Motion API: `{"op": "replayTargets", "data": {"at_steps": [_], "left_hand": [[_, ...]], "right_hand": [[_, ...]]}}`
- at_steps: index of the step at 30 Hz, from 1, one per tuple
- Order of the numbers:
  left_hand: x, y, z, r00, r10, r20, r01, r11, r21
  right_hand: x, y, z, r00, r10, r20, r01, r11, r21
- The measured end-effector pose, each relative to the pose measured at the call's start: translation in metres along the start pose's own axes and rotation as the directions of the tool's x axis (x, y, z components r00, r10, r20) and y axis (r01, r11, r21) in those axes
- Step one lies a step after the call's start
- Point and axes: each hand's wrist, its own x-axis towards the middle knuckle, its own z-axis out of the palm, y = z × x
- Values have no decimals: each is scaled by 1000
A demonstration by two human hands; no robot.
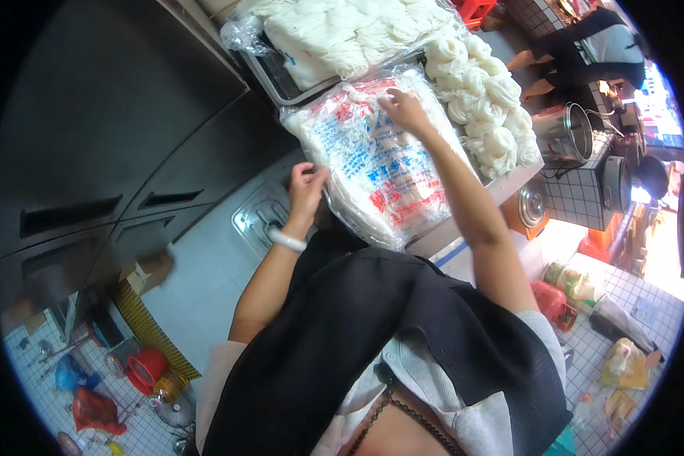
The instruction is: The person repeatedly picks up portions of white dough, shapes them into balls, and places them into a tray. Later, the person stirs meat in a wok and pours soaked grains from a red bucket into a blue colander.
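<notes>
A large clear plastic bag (368, 156) with red and blue print lies in front of me, filled with something white. At its left edge is my left hand (305, 196), fingers loosely bent and apart, with a white bangle (287, 240) on the wrist. Over the far part of the bag reaches my right hand (404, 112), its fingers slightly spread and nothing visible in them. Whether either hand touches the plastic is hard to tell. White noodles (357, 34) fill a tray (281, 90) beyond the bag. Coiled noodle bundles (488, 110) sit to its right.
Dark cabinets (121, 129) stand on the left, and a metal sink (262, 213) sits beside my left arm. On the right are a steel pot (566, 133), a lidded pot (532, 204) and a tiled counter (585, 182). Another person (593, 53) bends over at the far right.
</notes>
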Motion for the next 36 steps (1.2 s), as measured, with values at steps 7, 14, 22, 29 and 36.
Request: {"op": "replayTargets", "data": {"at_steps": [7,14,22,29,36], "left_hand": [[8,-19,19,986,-10,-165,40,983,181],[-3,17,15,886,461,43,-445,824,351],[-31,56,32,960,188,208,-154,974,-167],[-74,104,-43,977,165,133,-106,925,-366],[-125,178,-157,891,399,215,-162,723,-672]], "right_hand": [[-41,-4,71,940,-338,-48,327,933,-152],[-51,19,28,964,-264,-21,264,961,81],[-56,-8,55,943,-285,-173,305,947,104],[-55,-22,-109,952,-303,35,33,216,976],[-83,-67,-209,855,-519,-13,10,-9,1000]]}}
